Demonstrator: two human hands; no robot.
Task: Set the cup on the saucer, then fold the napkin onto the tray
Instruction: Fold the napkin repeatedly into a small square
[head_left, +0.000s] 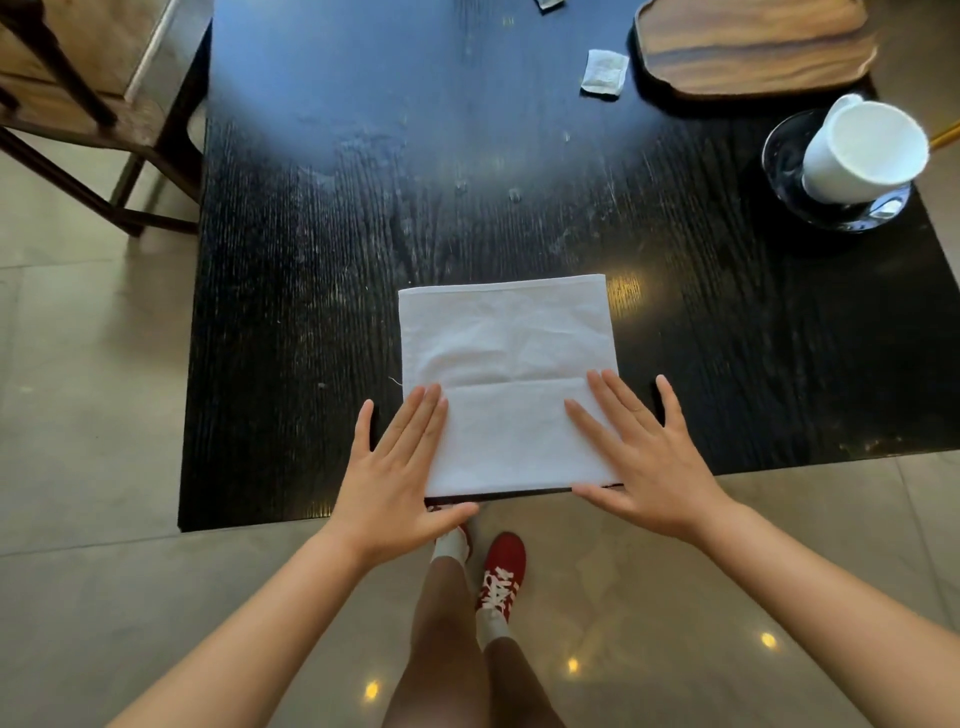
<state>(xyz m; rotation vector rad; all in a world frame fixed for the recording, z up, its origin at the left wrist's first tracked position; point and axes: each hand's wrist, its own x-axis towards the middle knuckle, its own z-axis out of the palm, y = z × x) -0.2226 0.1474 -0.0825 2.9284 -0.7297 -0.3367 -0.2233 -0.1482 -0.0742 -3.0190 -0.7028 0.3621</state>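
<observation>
A white napkin (506, 364) lies flat near the front edge of the black table (322, 260), its near part folded up over itself. My left hand (397, 467) presses the fold's left side with straight fingers. My right hand (641, 457) lies flat on the fold's right side. At the right edge a white cup (862, 150) stands on a clear glass saucer (784, 156). The wooden tray (753, 47) sits at the back right, with nothing on it.
A small tea bag packet (604, 74) lies left of the tray, and another scrap (549, 4) shows at the top edge. A wooden chair (78, 104) stands at the table's left. My legs and red shoes (501, 577) are below the table's front edge.
</observation>
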